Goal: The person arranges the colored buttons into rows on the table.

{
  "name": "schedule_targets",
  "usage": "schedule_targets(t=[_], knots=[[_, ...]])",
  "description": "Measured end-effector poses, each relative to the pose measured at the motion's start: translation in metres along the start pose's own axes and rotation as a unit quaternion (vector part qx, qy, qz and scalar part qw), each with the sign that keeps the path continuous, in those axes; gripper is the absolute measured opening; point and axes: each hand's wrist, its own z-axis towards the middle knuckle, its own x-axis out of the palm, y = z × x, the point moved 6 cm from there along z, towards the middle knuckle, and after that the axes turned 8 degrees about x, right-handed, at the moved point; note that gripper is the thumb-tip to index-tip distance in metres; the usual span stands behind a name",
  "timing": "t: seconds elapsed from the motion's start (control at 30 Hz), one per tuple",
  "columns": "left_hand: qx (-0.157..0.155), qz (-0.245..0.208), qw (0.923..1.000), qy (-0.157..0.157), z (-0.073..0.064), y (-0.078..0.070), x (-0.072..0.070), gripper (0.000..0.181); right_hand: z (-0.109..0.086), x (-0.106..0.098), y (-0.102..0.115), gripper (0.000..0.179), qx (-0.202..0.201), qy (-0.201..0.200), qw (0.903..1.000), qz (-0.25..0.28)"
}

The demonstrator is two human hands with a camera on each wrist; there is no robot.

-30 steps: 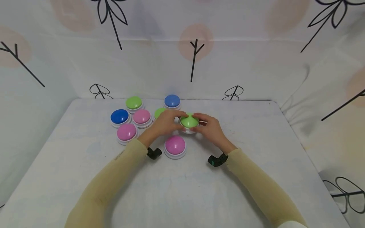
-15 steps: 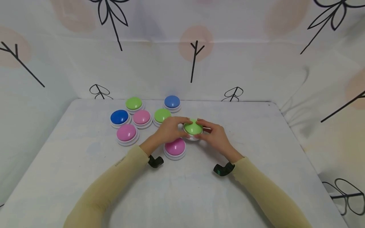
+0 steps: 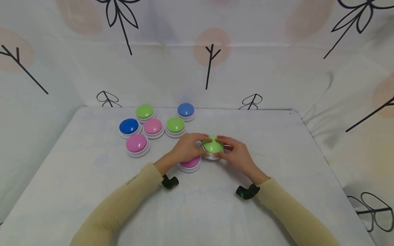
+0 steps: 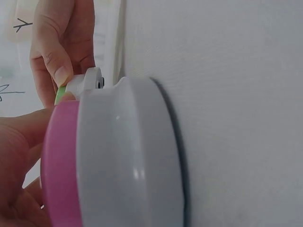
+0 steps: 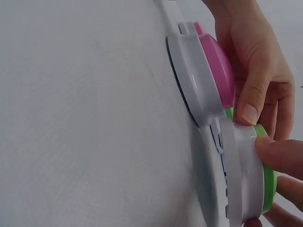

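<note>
Pale wall cloth [image 3: 166,68] with doodled trees hangs behind a whitish table [image 3: 197,208], and the action's around the middle. Left hand [image 3: 188,147] and right hand [image 3: 236,154] are both pinching the same green-topped button [image 3: 213,145], one from each side, thumbs low on the near side and fingers over the far edge. Judging by the right wrist view, it's just off the table. Compared with a second ago, it's come toward the person and a bit to the right, so it's now further from the cluster and just beside the lone pink button [image 3: 189,165], which the left hand now partly hides from the head camera. Moving that hand also uncovered the second green button [image 3: 175,125]. Both forearms reach inward in tan sleeves [image 3: 127,196], with black wrist cameras [image 3: 247,192] under the cuffs. Further out, left of the hands, sit a light pink button [image 3: 153,126], a magenta one [image 3: 136,143], a dark blue one [image 3: 129,126] and another green one [image 3: 144,111], with a lighter blue one [image 3: 186,110] near the back edge.
</note>
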Motion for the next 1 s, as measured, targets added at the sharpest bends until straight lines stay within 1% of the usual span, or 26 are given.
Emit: schedule_targets(t=[0.13, 0.3, 0.5, 0.87, 1.0], knots=[[0.0, 0.006, 0.9998, 0.019, -0.002, -0.003, 0.004, 0.05, -0.005, 0.002, -0.001, 0.051, -0.002, -0.001, 0.9999, -0.011], [-0.001, 0.032, 0.9985, 0.044, -0.003, -0.004, 0.009, 0.05, -0.01, 0.004, -0.001, 0.051, -0.024, -0.006, 0.9996, -0.012], [0.025, 0.049, 0.9974, 0.047, -0.004, -0.007, 0.011, 0.049, -0.015, 0.006, -0.001, 0.052, -0.035, -0.009, 0.9992, -0.02], [0.059, 0.038, 0.9958, 0.058, -0.006, -0.011, 0.013, 0.048, -0.023, 0.006, -0.001, 0.054, -0.04, -0.003, 0.9981, -0.048], [0.066, 0.034, 0.9951, 0.066, -0.007, -0.012, 0.014, 0.048, -0.027, 0.005, -0.001, 0.054, -0.038, 0.001, 0.9976, -0.058]])
